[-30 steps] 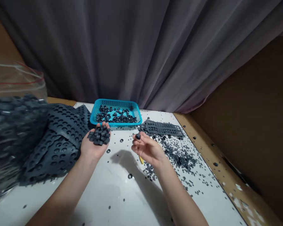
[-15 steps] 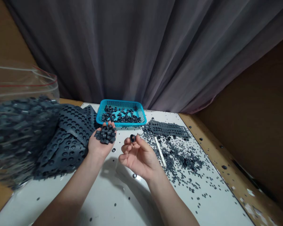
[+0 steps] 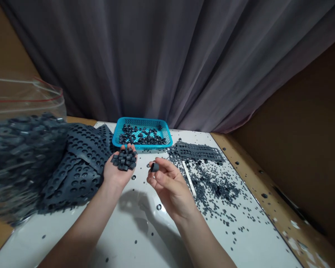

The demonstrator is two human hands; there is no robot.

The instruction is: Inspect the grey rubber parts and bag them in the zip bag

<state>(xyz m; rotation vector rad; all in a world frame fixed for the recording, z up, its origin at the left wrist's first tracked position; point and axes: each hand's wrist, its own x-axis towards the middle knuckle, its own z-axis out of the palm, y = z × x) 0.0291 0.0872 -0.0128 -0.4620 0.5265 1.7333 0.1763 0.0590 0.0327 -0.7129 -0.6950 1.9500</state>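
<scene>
"Worktop (image 3: 254, 238) tally?"

"One blue basket (image 3: 142, 120), holding dozens of rings (image 3: 142, 138)."

"And the grips?"

"Left grip (image 3: 115, 176) open, palm up under a heap of rings (image 3: 124, 159); right grip (image 3: 170, 186) pressed together, pinching one ring (image 3: 155, 167)."

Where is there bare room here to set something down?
Barest: the glossy white tabletop between the forearms, with few pieces. Crowded: beyond the right hand, among scattered small grey rubber pieces, and left, under the perforated dark grey rubber sheet.
</scene>
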